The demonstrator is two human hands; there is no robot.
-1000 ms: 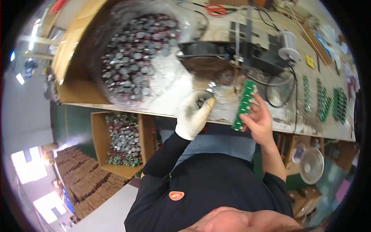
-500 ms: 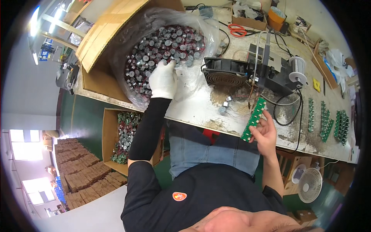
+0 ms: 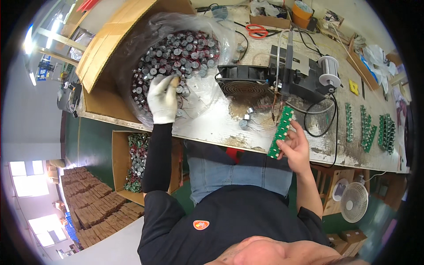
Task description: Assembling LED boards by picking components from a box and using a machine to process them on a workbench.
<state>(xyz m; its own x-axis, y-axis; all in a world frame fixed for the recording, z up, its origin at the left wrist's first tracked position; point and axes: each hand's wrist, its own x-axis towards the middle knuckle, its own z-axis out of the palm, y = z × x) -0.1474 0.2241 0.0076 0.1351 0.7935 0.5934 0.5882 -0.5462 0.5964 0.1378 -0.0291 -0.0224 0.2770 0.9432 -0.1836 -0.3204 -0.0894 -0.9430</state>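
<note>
My left hand, in a white glove, is over the near side of a heap of small round metal motors with red wires. The heap lies in a clear plastic bag. Its fingers are curled together among the motors; what they grip, if anything, is hidden. Bare-skinned, my right hand holds a long green circuit board between thumb and fingers, tilted above the table's front edge. A few loose motors with thin wires lie left of the board.
A black fan and a soldering machine with a wire spool stand beyond the board. Rows of green boards lie at right. A cardboard box surrounds the bag; another box stands below. Red-handled scissors lie behind.
My left hand has drawn back from the middle of the motor heap toward its near left side, fingers curling. My right hand still holds the circuit board. The whole view has shifted slightly.
</note>
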